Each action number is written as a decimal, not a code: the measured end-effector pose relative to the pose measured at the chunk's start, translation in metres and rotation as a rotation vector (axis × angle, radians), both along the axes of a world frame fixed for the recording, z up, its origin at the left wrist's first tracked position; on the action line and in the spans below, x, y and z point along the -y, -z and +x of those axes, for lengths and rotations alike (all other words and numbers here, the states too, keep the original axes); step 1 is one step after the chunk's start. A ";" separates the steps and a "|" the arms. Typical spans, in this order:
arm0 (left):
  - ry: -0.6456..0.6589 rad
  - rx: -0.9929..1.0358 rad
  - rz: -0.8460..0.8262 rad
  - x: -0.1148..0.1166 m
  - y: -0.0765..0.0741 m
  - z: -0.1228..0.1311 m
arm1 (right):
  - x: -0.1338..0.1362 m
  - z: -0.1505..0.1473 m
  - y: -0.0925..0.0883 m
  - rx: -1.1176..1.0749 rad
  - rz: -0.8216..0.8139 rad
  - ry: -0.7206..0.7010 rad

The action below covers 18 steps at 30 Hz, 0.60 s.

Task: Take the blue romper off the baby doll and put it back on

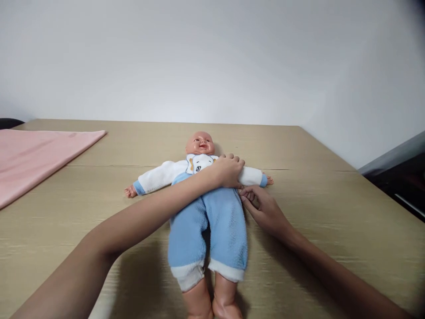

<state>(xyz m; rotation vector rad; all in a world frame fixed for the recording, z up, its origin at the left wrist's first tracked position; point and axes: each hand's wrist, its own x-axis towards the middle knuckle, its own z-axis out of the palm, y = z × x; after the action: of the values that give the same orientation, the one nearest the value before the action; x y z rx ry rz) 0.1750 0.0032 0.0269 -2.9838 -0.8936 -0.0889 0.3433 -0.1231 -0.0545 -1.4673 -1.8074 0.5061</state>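
Observation:
A baby doll (200, 144) lies on its back on the wooden table (332, 212), head away from me. It wears a white top and light blue trousers (219, 230) with white cuffs. My left hand (228, 170) reaches across the doll's chest, fingers curled over its far side near the right sleeve. My right hand (262, 208) lies beside the doll's waist with the fingertips pinched on the edge of the clothing there. The doll's bare feet run off the bottom of the view.
A pink cloth (36, 155) is spread on the table's far left. A dark piece of furniture (401, 177) stands past the table's right edge. A plain white wall is behind.

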 end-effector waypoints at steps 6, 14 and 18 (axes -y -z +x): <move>-0.040 0.055 0.044 -0.007 0.010 -0.001 | 0.001 0.002 -0.002 0.041 0.016 -0.032; -0.023 0.369 0.030 -0.008 0.013 -0.015 | 0.002 0.002 -0.002 0.072 0.021 -0.066; -0.042 0.477 -0.043 -0.012 0.011 -0.016 | 0.002 0.001 -0.001 0.056 -0.036 -0.036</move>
<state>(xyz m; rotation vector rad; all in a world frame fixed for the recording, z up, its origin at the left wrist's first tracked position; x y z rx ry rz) 0.1589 0.0155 0.0157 -3.0286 -0.9976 -0.8175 0.3447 -0.1250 -0.0530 -1.4882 -1.8805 0.5228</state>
